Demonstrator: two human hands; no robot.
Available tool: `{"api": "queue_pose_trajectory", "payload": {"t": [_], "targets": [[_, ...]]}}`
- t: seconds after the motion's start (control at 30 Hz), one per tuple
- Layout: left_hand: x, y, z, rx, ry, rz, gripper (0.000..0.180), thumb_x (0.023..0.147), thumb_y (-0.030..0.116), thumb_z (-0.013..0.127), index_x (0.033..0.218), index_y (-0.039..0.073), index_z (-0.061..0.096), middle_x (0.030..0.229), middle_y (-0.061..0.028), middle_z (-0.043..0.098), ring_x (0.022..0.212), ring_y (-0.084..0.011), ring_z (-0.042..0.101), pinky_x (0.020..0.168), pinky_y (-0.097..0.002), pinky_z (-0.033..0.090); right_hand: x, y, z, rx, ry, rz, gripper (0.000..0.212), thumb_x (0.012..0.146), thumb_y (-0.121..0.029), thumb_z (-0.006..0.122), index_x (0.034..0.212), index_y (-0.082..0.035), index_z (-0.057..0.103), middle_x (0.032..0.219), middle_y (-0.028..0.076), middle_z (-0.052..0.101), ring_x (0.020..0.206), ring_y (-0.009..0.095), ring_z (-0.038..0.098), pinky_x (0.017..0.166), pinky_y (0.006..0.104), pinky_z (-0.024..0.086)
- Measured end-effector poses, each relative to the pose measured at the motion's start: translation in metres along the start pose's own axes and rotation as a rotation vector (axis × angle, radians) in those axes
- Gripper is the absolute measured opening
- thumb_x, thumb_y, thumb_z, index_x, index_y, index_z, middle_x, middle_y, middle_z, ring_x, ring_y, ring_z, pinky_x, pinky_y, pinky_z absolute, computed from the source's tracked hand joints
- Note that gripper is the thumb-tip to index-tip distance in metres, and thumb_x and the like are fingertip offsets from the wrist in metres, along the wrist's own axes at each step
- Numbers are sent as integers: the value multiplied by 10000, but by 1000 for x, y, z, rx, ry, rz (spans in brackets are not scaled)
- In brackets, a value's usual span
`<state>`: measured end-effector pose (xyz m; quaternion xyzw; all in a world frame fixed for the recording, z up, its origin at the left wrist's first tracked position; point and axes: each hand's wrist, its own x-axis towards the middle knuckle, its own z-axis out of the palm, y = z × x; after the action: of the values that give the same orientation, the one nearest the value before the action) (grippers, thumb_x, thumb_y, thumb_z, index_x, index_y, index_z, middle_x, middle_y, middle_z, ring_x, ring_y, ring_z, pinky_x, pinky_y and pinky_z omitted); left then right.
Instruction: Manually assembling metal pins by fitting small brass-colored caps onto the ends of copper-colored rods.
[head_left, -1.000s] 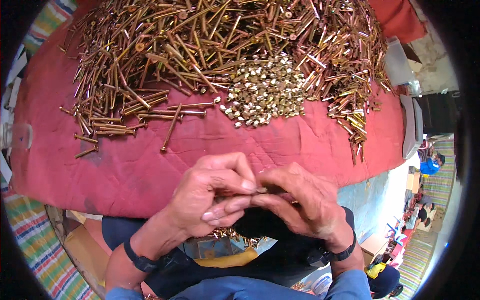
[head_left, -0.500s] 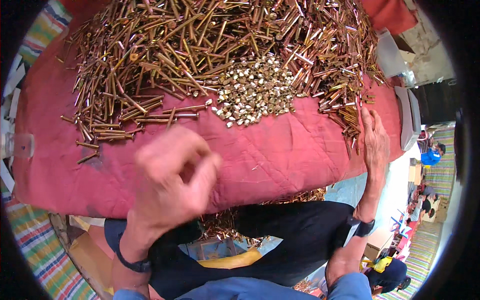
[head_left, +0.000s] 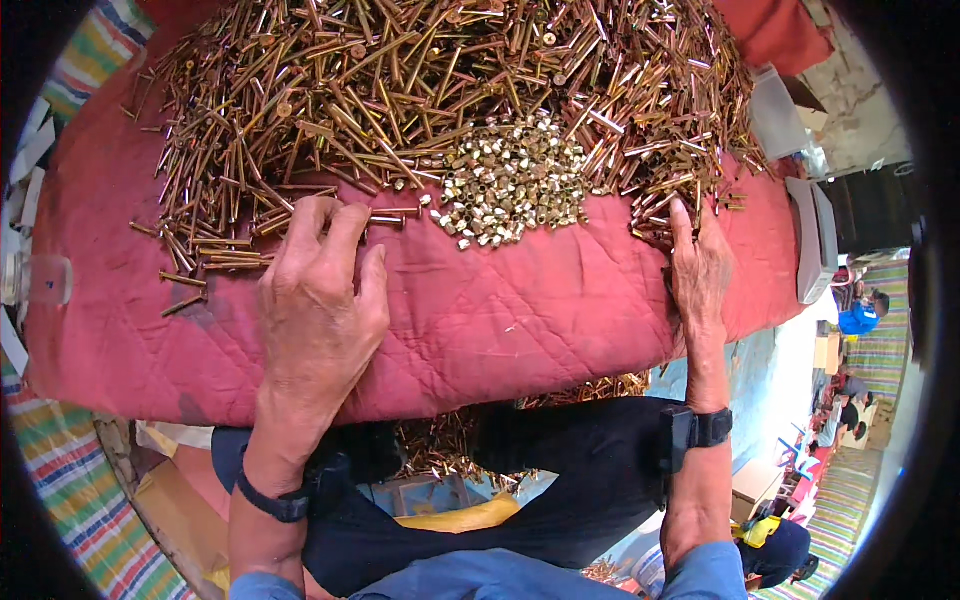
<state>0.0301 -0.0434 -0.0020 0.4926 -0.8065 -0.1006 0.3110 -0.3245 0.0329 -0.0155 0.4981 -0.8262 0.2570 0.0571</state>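
The left hand (head_left: 322, 290) reaches palm down, its index and middle fingers parted in a narrow V and bent over long, bronze-coloured metal pins with flat round heads (head_left: 395, 212); its thumb stands apart. The fingertips are hidden, so I cannot tell whether they grip one. Two pins stick out just right of these fingers, long axes running sideways across the hand's line, heads at the far right ends. The left hand is the nearer to them.

The right hand (head_left: 702, 270) points forward, fingers slightly parted, at the front edge of a spill of thin golden metal rods (head_left: 655, 210); I cannot tell whether it holds any.

Between the two sets of fingers, and a touch beyond them, lies a heap of small, pale-gold, faceted metal pieces (head_left: 510, 185), glossy and stubby, some showing hollow ends. Farther beyond the left fingers rises a tangled mound of smooth-shanked pins (head_left: 380, 90) lying every which way. Beneath both hands, the worktop (head_left: 540, 310) wears red quilted cloth, creased and soft-looking.
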Motion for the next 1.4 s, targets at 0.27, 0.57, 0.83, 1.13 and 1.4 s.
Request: {"api": "queue_pose_trajectory", "payload": {"t": [0.27, 0.57, 0.83, 1.13, 1.4], "targets": [[-2, 4, 13, -106, -40, 113, 166, 830, -12, 664, 979, 40, 612, 906, -124, 605, 816, -346, 647, 678, -444, 516, -8, 2, 12, -57, 93, -107, 358, 970, -214, 623, 1207, 54, 632, 961, 255, 684, 868, 410, 662, 759, 463, 517], [-5, 11, 20, -186, 7, 151, 170, 842, 8, 682, 995, 55, 623, 895, -110, 630, 726, -334, 659, 602, -410, 513, -10, -38, 21, -101, 175, -294, 247, 921, -186, 669, 1100, -17, 646, 848, 162, 655, 714, 374, 648, 604, 460, 514], [-11, 11, 17, -519, -27, -72, 177, 869, 0, 709, 1033, 23, 646, 792, -123, 687, 662, -249, 707, 554, -327, 510, 13, -70, 22, 19, 208, -473, 152, 868, -131, 722, 1007, -83, 685, 894, 92, 674, 713, 298, 680, 618, 380, 532], [-8, 21, 0, -1149, -337, -509, 154, 976, 69, 609, 1090, -36, 617, 847, -133, 719, 654, -155, 691, 581, -259, 559, 17, -81, 14, 349, 87, -486, 303, 904, 52, 678, 1198, -17, 700, 1006, 83, 737, 874, 115, 684, 782, 266, 553], [-8, 15, -5, -1484, -310, -736, 187, 968, 116, 591, 1085, -28, 568, 860, -226, 705, 656, -265, 718, 593, -338, 607, -15, -96, -22, 239, -68, -744, 353, 712, 88, 718, 1039, -45, 730, 984, 92, 730, 895, 284, 693, 774, 348, 562]]}}
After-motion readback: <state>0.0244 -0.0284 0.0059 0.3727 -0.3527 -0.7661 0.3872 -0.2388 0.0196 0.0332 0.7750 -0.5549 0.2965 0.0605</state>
